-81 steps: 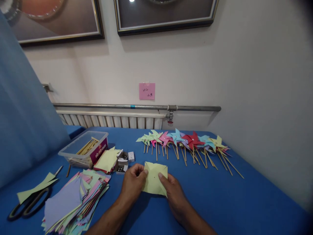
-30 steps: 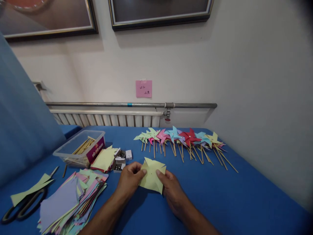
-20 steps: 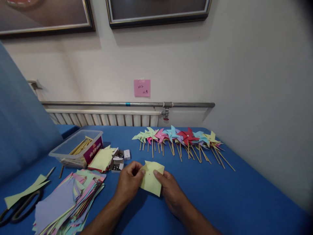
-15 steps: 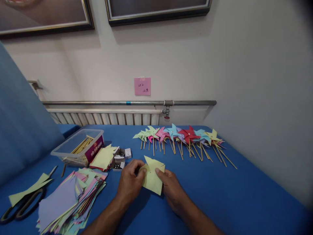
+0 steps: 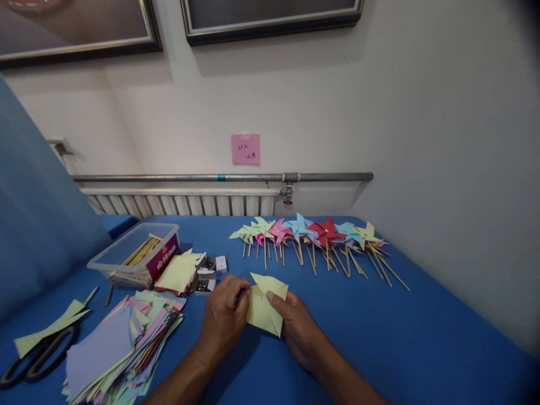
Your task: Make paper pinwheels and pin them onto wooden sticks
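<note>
While one blue table (image 5: 379, 337) stretches before you, at least seven pinwheels (image 5: 326, 230) lie in a row towards its far side, overlapping too much for a sure count, and one clear tub (image 5: 162, 261) of sticks (image 5: 141, 250) stands at the left. Nearer you come one heap of coloured paper (image 5: 101, 349), one yellow-topped stack (image 5: 179, 273) and one pair of scissors (image 5: 39, 350) with green paper (image 5: 50, 326) across it. Both your hands are closed on the one yellow paper square (image 5: 264, 315) between them: your left hand (image 5: 225, 306) pinches its left edge, your right hand (image 5: 297, 326) sets a thumb on its face with fingers behind. Expect it to be light, thin and limp, hardly slippery, but quick to crease or tear at the slits (image 5: 282, 288), so hold the uncut edges and press gently. Past your left hand sit two small open boxes (image 5: 207, 275) of metal bits (image 5: 203, 286), and smallest is one dark dot (image 5: 261, 298) near the square's middle
</note>
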Demonstrator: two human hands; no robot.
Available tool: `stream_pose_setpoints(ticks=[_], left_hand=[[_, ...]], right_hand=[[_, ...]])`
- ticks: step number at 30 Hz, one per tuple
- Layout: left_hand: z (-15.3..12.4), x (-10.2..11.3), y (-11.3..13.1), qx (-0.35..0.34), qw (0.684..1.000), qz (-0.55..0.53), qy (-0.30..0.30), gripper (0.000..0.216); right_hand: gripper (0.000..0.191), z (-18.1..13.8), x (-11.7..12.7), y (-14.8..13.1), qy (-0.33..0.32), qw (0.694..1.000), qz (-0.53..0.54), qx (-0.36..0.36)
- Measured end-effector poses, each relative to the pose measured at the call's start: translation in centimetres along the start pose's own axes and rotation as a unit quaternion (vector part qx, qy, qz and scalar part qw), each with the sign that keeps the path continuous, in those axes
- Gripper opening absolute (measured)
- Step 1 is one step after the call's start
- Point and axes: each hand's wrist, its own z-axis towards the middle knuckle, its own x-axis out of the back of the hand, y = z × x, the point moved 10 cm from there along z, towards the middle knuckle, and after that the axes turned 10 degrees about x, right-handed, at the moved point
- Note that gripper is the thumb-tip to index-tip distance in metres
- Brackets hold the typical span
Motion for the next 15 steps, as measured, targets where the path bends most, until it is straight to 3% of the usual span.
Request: stream_pose_setpoints(ticks=[15], left_hand=[[-0.1, 0.4, 0.1, -0.017, 1.0, 0.008, 0.014, 0.023]], right_hand=[[0.056, -0.5, 0.0, 0.8, 0.001, 0.999, 0.027, -0.047]])
